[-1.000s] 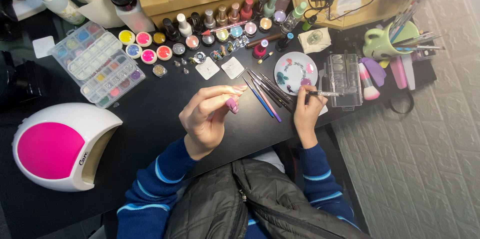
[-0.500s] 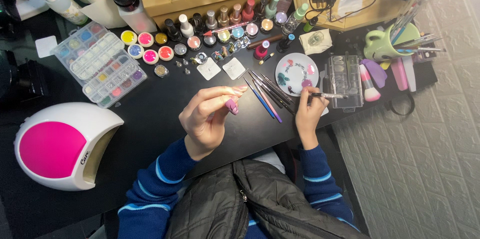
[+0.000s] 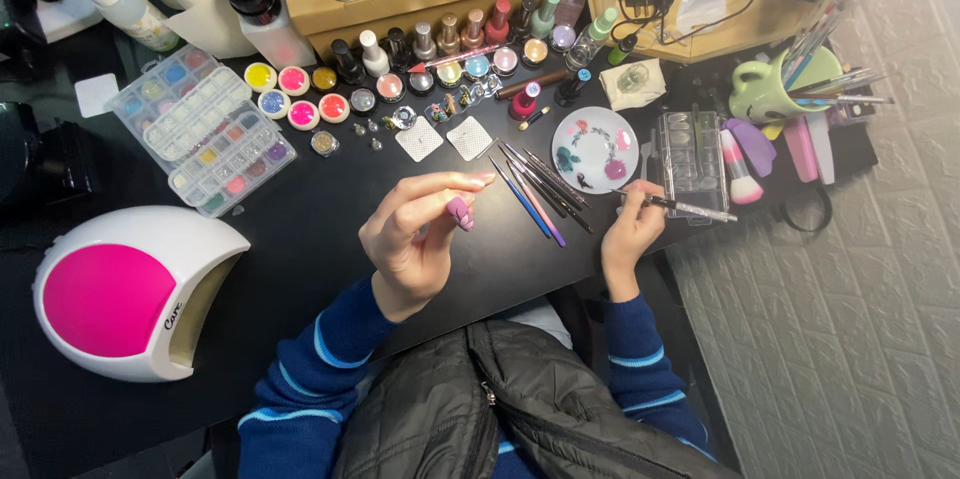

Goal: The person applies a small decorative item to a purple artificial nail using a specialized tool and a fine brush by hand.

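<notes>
A pink nail tip [image 3: 461, 213] is pinched in the left hand [image 3: 420, 234], angled up for painting; a thin brush [image 3: 680, 205] is gripped in the right hand [image 3: 632, 231], near the round palette [image 3: 594, 126].

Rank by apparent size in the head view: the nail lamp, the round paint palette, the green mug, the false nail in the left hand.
1. Nail lamp, though it sits nearer the camera.
2. Palette.
3. Green mug, partly hidden by brushes.
4. False nail.

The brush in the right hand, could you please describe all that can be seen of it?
The brush is thin, with a glittery silver handle and a dark tip end. It lies nearly level, pinched in the fingers of the right hand. Its tip points left toward the white palette, its tail reaches right over the clear box. Whether the tip carries paint is too small to tell.
</notes>
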